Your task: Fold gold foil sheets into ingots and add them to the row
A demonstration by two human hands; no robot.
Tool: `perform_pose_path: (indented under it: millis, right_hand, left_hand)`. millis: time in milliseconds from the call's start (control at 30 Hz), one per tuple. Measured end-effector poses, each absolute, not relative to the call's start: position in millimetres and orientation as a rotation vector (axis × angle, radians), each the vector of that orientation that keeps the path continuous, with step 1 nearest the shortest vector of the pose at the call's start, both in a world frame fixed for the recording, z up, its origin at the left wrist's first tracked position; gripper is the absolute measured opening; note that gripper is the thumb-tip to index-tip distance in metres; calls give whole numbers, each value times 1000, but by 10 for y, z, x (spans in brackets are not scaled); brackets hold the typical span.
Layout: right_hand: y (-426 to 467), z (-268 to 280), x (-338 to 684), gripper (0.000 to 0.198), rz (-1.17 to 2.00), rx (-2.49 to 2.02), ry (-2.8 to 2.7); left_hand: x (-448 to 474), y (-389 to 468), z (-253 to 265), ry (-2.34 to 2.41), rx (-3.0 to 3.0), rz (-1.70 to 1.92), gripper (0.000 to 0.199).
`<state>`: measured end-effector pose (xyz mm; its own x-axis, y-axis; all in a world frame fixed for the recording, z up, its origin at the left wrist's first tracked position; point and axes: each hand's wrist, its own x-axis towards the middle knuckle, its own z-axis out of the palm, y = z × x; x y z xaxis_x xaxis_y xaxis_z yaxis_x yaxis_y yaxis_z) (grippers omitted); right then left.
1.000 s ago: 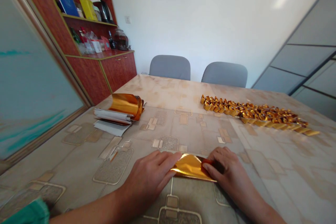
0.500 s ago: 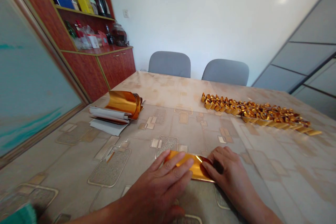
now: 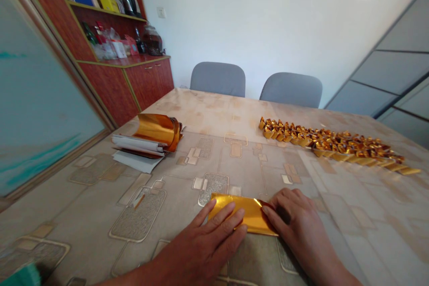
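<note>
A folded strip of shiny gold foil paper (image 3: 256, 216) lies flat on the table before me. My left hand (image 3: 214, 234) rests on its left part, fingers spread and stretched out over the foil. At the strip's right end, my right hand (image 3: 296, 216) pinches the edge between thumb and curled fingers, where the foil bends up a little. The right fingertips behind the foil are partly hidden.
To the left lies a stack of curled gold foil sheets (image 3: 156, 127) with white-backed paper (image 3: 137, 161). Rows of folded gold foil pieces (image 3: 335, 143) stand at the right. Two grey chairs (image 3: 217, 79) are behind the patterned table (image 3: 187, 192); a wooden cabinet (image 3: 150, 82) stands at the left.
My left hand has slid slightly down and left, showing more of the foil's upper left edge. The right hand keeps its pinch at the right end. The camera view has shifted a little.
</note>
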<state>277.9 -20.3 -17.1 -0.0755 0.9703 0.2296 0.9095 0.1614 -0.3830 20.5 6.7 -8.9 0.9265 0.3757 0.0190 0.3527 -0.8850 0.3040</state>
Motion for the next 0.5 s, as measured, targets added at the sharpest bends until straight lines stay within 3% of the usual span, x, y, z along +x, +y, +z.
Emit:
perform_pose_path:
  millis: [333, 500]
  right_hand:
    - [-195, -167, 2767, 25, 208, -1791, -2010]
    - [-177, -191, 2777, 24, 165, -1806, -2019]
  left_hand:
    - [201, 70, -130, 528, 2771, 192, 72]
    - [210, 93, -190, 514, 2708, 162, 78]
